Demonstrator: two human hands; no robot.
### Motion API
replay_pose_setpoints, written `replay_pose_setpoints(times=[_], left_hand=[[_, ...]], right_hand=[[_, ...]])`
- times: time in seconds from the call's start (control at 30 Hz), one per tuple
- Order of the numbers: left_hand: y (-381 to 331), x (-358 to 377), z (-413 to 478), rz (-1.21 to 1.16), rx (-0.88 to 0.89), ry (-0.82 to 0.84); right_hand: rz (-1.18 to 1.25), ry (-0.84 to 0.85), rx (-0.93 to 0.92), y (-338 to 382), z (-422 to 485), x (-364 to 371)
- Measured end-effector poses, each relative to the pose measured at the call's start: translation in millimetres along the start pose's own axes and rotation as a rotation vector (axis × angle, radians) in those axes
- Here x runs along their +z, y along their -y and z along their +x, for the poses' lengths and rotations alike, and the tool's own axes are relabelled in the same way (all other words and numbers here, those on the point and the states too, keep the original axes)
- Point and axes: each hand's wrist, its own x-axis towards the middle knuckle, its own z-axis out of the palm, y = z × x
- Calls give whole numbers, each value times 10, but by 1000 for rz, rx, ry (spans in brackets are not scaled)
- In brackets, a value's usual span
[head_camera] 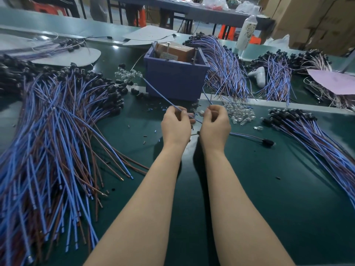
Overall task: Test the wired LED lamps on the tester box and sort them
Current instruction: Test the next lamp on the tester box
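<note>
The purple tester box (173,81) stands at the table's middle, with upright metal pins rising from its top. Just in front of it my left hand (175,124) pinches a blue wire (159,94) that runs up and left toward the box's left corner. My right hand (215,124) pinches another blue wire end (208,99) and a small clear LED lamp (201,112) sits between the two hands. A wired lamp with a black holder (268,142) lies on the mat right of my right hand.
A big heap of blue and brown wired lamps (53,135) fills the left. More bundles lie behind the box (224,68), at the far right (276,72) and near right (315,135). Loose clear LEDs (240,113) and a white bottle (246,32) are also there.
</note>
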Motion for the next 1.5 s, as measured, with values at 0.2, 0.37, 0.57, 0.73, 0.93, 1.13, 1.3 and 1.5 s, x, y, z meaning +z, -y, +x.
replay_pose_setpoints(times=[0.2, 0.37, 0.57, 0.73, 0.93, 1.13, 1.3, 1.5], left_hand=[[3, 14, 51, 1, 41, -86], [32, -35, 101, 141, 144, -133], [17, -33, 38, 232, 336, -156], [10, -44, 27, 255, 385, -159], [11, -44, 54, 248, 374, -157], [40, -37, 124, 233, 340, -155], [53, -35, 155, 217, 329, -131], [43, -41, 190, 203, 333, -130]], right_hand=[[-50, -11, -98, -11, -8, 13], [-92, 53, -165, -3, -48, 21], [-123, 133, -198, 12, -78, 51], [-125, 131, -196, 12, -82, 56], [-119, 138, -192, 23, -88, 41], [-108, 127, -170, 21, -95, 33], [-131, 137, -175, 13, -96, 38], [-146, 151, -180, 20, -90, 50]])
